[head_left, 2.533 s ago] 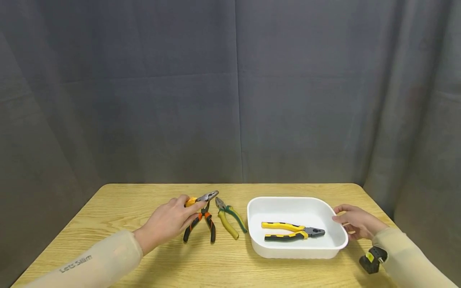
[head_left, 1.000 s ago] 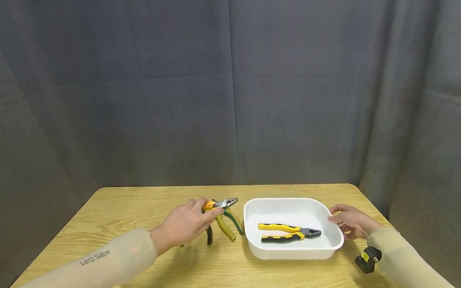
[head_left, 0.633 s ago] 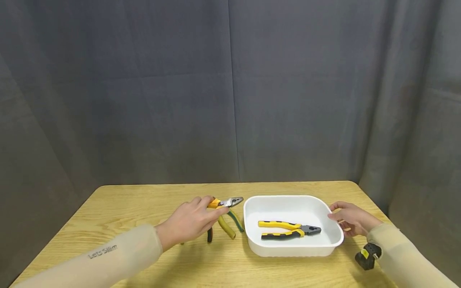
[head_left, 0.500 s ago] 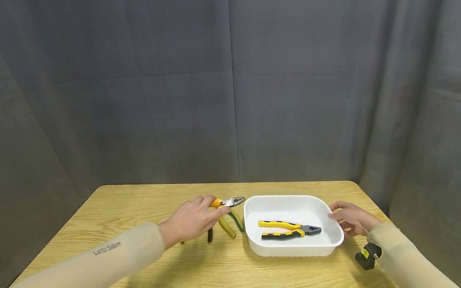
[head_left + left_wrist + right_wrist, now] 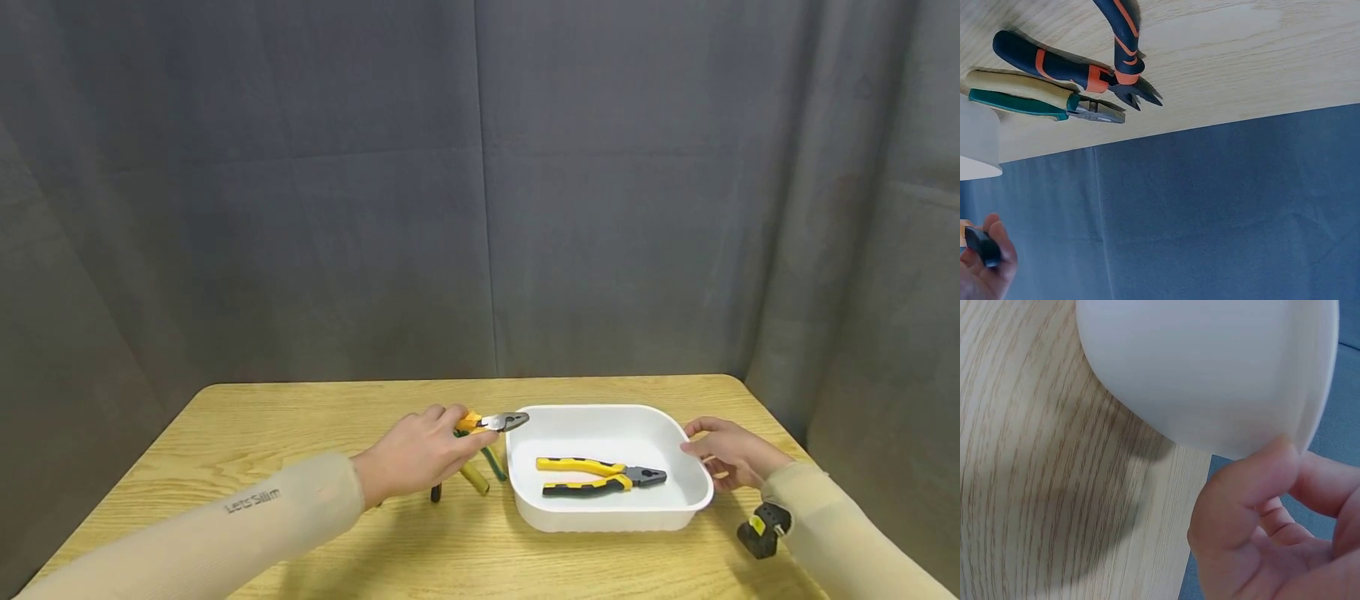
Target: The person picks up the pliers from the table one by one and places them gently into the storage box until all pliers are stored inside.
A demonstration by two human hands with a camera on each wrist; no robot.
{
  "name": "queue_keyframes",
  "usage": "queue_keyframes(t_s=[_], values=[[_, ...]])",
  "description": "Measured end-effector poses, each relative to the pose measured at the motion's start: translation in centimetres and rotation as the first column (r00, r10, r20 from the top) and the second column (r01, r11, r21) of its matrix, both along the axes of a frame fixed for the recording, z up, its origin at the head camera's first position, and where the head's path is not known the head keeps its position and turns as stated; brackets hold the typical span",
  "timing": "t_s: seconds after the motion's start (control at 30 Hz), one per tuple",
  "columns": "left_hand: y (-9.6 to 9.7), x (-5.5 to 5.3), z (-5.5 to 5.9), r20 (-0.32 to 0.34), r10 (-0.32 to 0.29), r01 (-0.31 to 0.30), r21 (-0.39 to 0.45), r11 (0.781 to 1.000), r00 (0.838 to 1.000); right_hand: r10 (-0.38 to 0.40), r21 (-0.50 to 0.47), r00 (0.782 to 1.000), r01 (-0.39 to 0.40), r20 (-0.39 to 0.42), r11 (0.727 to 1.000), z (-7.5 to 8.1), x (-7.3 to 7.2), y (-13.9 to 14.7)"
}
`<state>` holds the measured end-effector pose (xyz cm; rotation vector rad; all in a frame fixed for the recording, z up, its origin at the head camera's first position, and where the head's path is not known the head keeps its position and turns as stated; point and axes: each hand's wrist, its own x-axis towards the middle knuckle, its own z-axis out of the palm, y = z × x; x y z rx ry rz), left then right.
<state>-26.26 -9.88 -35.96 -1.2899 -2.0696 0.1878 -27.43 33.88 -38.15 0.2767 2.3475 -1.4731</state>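
In the head view my left hand [image 5: 416,454] grips combination pliers [image 5: 504,422] with orange-yellow handles. Their metal nose points right, over the left rim of a white plastic tray [image 5: 609,521]. Inside that tray lie yellow-and-black pliers [image 5: 619,482], nose to the right. My right hand [image 5: 731,454] pinches the tray's right rim; the right wrist view shows the thumb [image 5: 1266,469] against its wall. Below my left hand, mostly hidden in the head view, are black-and-orange pliers [image 5: 1094,78] and green-and-yellow pliers [image 5: 1029,90], both plain in the left wrist view.
A light wooden table [image 5: 300,417] carries everything. Grey curtains [image 5: 337,208] hang behind and beside it. A small black device [image 5: 761,532] is strapped at my right wrist.
My left hand has carried the orange-handled pliers rightwards, from above the black-and-orange pliers to the tray's left rim. My right hand stays on the tray.
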Motion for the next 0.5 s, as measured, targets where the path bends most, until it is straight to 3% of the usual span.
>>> queue_keyframes(t_s=[0.27, 0.5], values=[[0.9, -0.6, -0.2, 0.009, 0.002, -0.001, -0.050, 0.999, 1.000, -0.019, 0.020, 1.000, 0.019, -0.003, 1.000, 0.1, 0.0, 0.0], [1.7, -0.6, 0.3, 0.031, 0.044, -0.040, -0.108, 0.993, 0.999, -0.002, 0.008, 1.000, 0.002, -0.010, 1.000, -0.1, 0.1, -0.2]])
